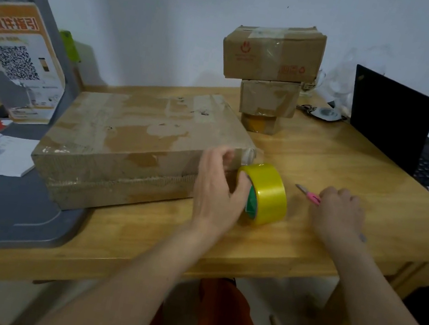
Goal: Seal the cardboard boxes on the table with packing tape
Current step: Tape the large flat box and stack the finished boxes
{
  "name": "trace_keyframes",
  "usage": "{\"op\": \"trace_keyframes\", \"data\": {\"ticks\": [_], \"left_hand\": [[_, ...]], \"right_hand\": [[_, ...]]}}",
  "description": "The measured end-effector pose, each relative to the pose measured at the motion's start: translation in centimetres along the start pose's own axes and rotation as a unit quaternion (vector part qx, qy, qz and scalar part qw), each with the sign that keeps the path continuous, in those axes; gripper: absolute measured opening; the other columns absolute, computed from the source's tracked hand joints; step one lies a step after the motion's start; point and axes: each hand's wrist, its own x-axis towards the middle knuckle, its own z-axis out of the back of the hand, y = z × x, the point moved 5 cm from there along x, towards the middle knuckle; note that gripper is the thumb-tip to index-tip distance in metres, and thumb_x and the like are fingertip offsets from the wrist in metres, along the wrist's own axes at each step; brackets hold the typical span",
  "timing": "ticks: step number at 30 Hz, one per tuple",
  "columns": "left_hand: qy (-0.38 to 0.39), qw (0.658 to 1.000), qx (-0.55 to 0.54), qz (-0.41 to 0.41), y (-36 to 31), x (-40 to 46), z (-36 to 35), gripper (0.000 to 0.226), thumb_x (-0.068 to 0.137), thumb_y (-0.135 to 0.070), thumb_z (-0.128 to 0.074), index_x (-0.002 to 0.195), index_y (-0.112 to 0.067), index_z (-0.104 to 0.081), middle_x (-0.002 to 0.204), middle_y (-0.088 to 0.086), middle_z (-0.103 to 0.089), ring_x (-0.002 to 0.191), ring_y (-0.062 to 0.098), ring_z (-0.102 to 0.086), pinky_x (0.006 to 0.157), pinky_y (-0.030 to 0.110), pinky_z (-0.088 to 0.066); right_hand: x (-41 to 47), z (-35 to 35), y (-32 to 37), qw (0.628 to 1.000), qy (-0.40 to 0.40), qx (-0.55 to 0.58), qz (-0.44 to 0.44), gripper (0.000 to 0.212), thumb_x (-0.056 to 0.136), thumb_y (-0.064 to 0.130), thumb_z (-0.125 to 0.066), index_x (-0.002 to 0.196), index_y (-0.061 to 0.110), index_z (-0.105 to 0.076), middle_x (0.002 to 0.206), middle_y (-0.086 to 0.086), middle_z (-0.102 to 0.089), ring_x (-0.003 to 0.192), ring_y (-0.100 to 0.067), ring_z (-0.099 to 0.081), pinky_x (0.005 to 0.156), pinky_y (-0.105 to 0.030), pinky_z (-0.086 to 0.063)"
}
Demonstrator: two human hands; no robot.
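Mid-task. Left hand point(217, 188) grips yellow tape roll point(265, 194) at frame centre, against large box point(136, 145) corner. Right hand point(339, 210) clutches pink cutter point(313, 197). Front seam looks untaped; stacked boxes point(270, 74) upper centre await, status unclear.

Both bare forearms reach forward over the table point(323, 158). The left hand point(217, 188) is the one nearer the tape roll point(265, 194): its fingers curl round the roll's left rim, thumb up top. The right hand point(339, 210) lies right of the roll, back upward, fingers curled on a pink cutter point(312, 196) pointing toward the roll.
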Motion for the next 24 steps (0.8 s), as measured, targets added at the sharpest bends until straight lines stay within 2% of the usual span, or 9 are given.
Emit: {"op": "trace_keyframes", "data": {"ticks": [2, 4, 6, 8, 11, 15, 18, 20, 24], "left_hand": [[0.031, 0.987, -0.093, 0.128, 0.6, -1.7, -1.1, 0.046, 0.085, -0.045, -0.066, 0.118, -0.021, -0.045, 0.108, -0.002, -0.053, 0.100, 0.013, -0.054, 0.084, 0.022, -0.048], [0.116, 0.950, -0.160, 0.243, 1.0, -2.9, -2.8, 0.063, 0.080, -0.051, -0.075, 0.123, -0.022, -0.040, 0.106, -0.005, -0.056, 0.099, 0.014, -0.058, 0.082, 0.024, -0.049], [0.178, 0.936, -0.148, 0.266, 0.9, -3.5, -3.9, 0.076, 0.079, -0.045, -0.080, 0.134, -0.022, -0.032, 0.110, -0.007, -0.058, 0.103, 0.010, -0.058, 0.082, 0.020, -0.045], [0.182, 0.938, -0.124, 0.267, 1.1, -3.6, -4.4, 0.089, 0.077, -0.039, -0.083, 0.143, -0.022, -0.026, 0.118, -0.003, -0.061, 0.106, 0.010, -0.059, 0.085, 0.020, -0.045], [0.163, 0.941, -0.106, 0.276, 1.6, -3.0, -4.4, 0.109, 0.071, -0.046, -0.086, 0.153, -0.029, -0.016, 0.128, 0.002, -0.061, 0.118, 0.016, -0.057, 0.101, 0.034, -0.048], [0.170, 0.924, -0.143, 0.312, 1.3, -1.8, -3.9, 0.104, 0.068, -0.052, -0.086, 0.151, -0.027, -0.027, 0.140, -0.003, -0.050, 0.125, 0.018, -0.052, 0.105, 0.042, -0.047], [0.184, 0.892, -0.214, 0.354, 1.3, -1.4, -3.7, 0.084, 0.068, -0.050, -0.087, 0.135, -0.028, -0.042, 0.127, -0.004, -0.057, 0.112, 0.016, -0.060, 0.096, 0.042, -0.055], [0.201, 0.878, -0.232, 0.366, 1.6, -1.2, -3.8, 0.076, 0.069, -0.045, -0.089, 0.127, -0.031, -0.042, 0.122, -0.003, -0.058, 0.107, 0.018, -0.063, 0.090, 0.040, -0.058], [0.225, 0.880, -0.215, 0.360, 1.4, -1.4, -3.6, 0.083, 0.068, -0.044, -0.089, 0.130, -0.036, -0.034, 0.120, -0.009, -0.053, 0.106, 0.017, -0.060, 0.069, 0.028, -0.058]], "right_hand": [[0.2, 0.1, 0.3, 1.000, 0.004, 0.007, 0.023, 0.019, 0.096, 0.012, -0.052, 0.113, 0.003, -0.056, 0.114, -0.019, -0.055, 0.108, -0.036, -0.051, 0.082, -0.038, -0.040], [0.6, 0.3, 0.7, 0.999, 0.031, 0.013, 0.039, 0.019, 0.095, 0.009, -0.053, 0.112, -0.001, -0.055, 0.112, -0.021, -0.057, 0.107, -0.037, -0.053, 0.078, -0.038, -0.039], [0.8, 0.6, 1.0, 0.997, 0.050, 0.043, 0.038, 0.025, 0.094, 0.013, -0.057, 0.114, -0.001, -0.056, 0.114, -0.022, -0.059, 0.109, -0.038, -0.055, 0.077, -0.037, -0.041], [0.9, 1.0, 1.1, 0.994, 0.059, 0.087, 0.035, 0.030, 0.094, 0.022, -0.061, 0.114, -0.001, -0.060, 0.114, -0.021, -0.062, 0.108, -0.038, -0.057, 0.082, -0.039, -0.045], [0.6, 2.2, 1.4, 0.982, 0.019, 0.177, 0.057, 0.017, 0.092, 0.012, -0.060, 0.105, 0.004, -0.068, 0.104, -0.017, -0.066, 0.099, -0.036, -0.059, 0.077, -0.037, -0.045], [-0.2, 5.2, 3.1, 0.933, -0.066, 0.317, 0.155, 0.022, 0.093, 0.011, -0.062, 0.112, 0.015, -0.070, 0.095, 0.001, -0.065, 0.090, -0.018, -0.058, 0.074, -0.029, -0.040], [-1.2, 7.3, 5.6, 0.920, -0.069, 0.271, 0.274, 0.023, 0.094, 0.016, -0.060, 0.113, 0.021, -0.071, 0.092, 0.010, -0.064, 0.089, -0.015, -0.058, 0.073, -0.032, -0.041], [-1.9, 8.2, 6.9, 0.923, -0.073, 0.193, 0.325, 0.022, 0.097, 0.021, -0.055, 0.111, 0.023, -0.072, 0.098, 0.006, -0.069, 0.094, -0.021, -0.060, 0.076, -0.038, -0.047], [-2.6, 9.0, 8.5, 0.929, -0.087, 0.068, 0.352, 0.026, 0.100, 0.027, -0.048, 0.115, 0.028, -0.069, 0.104, -0.002, -0.070, 0.099, -0.026, -0.061, 0.075, -0.039, -0.048]]}}
